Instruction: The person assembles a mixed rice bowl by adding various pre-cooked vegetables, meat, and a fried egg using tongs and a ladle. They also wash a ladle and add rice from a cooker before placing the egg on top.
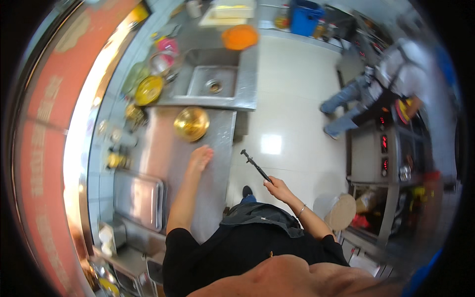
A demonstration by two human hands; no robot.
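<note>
My left hand (200,158) reaches out flat over the steel counter (217,163), fingers apart, holding nothing. It is just short of a shiny gold-coloured metal bowl (191,123) that stands on the counter. My right hand (276,187) is closed around the lower end of a thin black rod (256,166), which points up and to the left over the pale tiled floor (287,99).
Beyond the bowl lies a steel sink (213,84) with an orange lid (239,37) past it. A yellow bowl (149,90) and small dishes line the left. A steel tray (138,198) sits near left. Another person (381,89) stands at a cooker (386,148) on the right.
</note>
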